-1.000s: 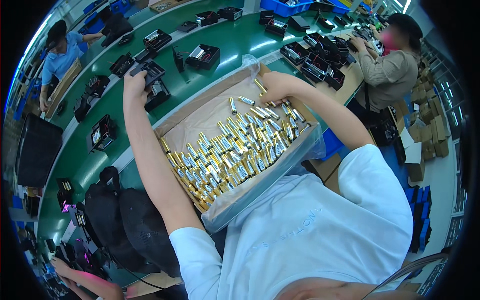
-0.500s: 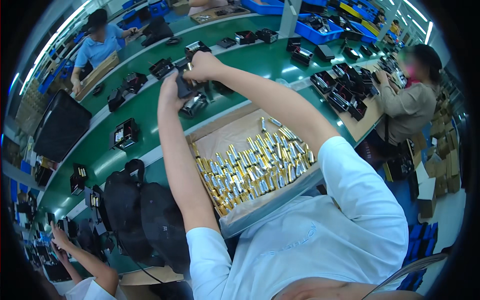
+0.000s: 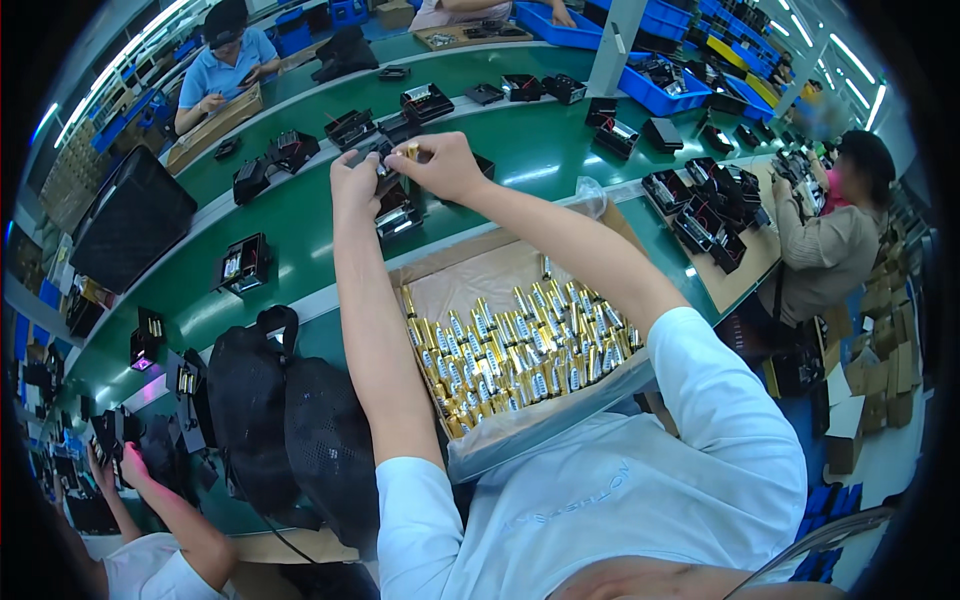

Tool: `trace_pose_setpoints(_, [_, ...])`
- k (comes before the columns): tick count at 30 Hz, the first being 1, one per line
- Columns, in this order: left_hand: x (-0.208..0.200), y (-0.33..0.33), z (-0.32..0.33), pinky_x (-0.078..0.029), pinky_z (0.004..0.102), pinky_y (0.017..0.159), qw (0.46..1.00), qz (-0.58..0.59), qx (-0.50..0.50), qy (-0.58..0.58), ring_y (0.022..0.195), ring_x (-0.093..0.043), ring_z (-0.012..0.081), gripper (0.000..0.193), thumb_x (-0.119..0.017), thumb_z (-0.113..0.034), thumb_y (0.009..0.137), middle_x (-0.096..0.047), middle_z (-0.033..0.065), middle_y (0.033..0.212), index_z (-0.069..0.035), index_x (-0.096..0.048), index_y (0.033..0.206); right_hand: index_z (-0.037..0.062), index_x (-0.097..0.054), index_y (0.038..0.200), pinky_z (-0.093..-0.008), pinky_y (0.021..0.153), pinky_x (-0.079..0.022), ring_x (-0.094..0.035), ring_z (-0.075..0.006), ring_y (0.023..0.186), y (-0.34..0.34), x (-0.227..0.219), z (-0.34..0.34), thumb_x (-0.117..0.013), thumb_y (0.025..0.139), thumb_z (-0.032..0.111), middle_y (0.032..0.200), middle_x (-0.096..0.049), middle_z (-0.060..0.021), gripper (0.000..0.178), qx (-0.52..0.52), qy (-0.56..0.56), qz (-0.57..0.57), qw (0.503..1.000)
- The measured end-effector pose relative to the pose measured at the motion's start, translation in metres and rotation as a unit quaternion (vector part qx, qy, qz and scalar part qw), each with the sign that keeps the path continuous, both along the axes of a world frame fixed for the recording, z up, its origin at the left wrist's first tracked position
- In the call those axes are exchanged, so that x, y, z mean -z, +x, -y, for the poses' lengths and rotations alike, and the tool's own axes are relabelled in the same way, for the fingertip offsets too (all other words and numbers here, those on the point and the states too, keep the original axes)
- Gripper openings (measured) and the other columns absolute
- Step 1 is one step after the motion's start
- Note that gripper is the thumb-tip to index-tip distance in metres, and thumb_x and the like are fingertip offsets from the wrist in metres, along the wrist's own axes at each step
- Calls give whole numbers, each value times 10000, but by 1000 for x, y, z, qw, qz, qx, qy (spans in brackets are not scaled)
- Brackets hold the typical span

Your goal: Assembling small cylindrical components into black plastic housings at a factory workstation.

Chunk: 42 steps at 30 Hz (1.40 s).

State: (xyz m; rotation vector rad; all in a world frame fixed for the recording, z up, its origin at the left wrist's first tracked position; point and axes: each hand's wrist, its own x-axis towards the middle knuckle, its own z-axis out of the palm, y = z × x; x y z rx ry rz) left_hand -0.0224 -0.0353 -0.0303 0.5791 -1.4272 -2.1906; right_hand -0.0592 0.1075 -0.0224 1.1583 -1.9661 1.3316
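The black holder (image 3: 385,165) sits raised above the green conveyor belt (image 3: 300,215), at roughly 11 o'clock from the frame centre. The left hand (image 3: 355,180) grips its left side, fingers curled and pressed together around the housing. The right hand (image 3: 440,165) meets it from the 3 o'clock side, thumb and forefinger pinching a gold cylindrical cell (image 3: 408,152) at the holder's upper edge. A second black holder (image 3: 398,215) lies on the belt just beneath, at 6 o'clock from the hands. Nearer the person, at 5 o'clock from the hands, a cardboard box (image 3: 450,265) lined with clear plastic contains many gold cells (image 3: 520,345) lying in rows. A black bag (image 3: 285,420) rests at 8 o'clock from the box. More black holders (image 3: 240,265) are spaced along the belt.
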Motion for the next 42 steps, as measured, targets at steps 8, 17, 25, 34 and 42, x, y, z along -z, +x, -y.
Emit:
trace_pose_setpoints(8, [3,0,20,-575,495,749,999,2,-6,47,993,-571,355,450,-569,-24,874,-467,257,1177,-22,-373,1279,44,-745,862,-277,465,-368,-460,-162,458,-9,-5,3,-698,822,314,578,-613,-56,277,-30,140,-84,986])
trace_pose_setpoints(17, [3,6,32,-565,524,757,997,-25,0,67,987,-559,362,475,-539,-2,854,-441,270,1180,-39,-333,1282,4,-719,773,-347,535,-449,-531,-259,518,-21,-31,41,-634,814,358,615,-626,-111,366,53,213,81,972])
trace_pose_setpoints(25, [-8,16,31,-554,530,781,999,-16,17,35,1009,-543,375,504,-542,4,832,-413,271,1192,-49,-311,1278,-34,-694,735,-383,652,-539,-641,-331,654,-16,-33,66,-642,744,390,702,-662,-163,427,106,341,117,927])
trace_pose_setpoints(34, [-9,30,47,-532,514,809,994,-48,26,90,1046,-513,383,543,-632,-16,807,-421,256,1204,-78,-360,1272,-40,-694,716,-375,618,-516,-622,-304,623,-25,-56,84,-609,795,470,681,-660,-155,522,39,391,121,912])
trace_pose_setpoints(42, [5,41,62,-514,503,829,995,-73,3,61,1027,-528,365,679,-692,65,749,-435,246,1195,-90,-354,1317,-29,-701,755,-402,755,-517,-649,-336,780,-31,-25,120,-466,862,545,779,-681,-177,630,17,283,193,939])
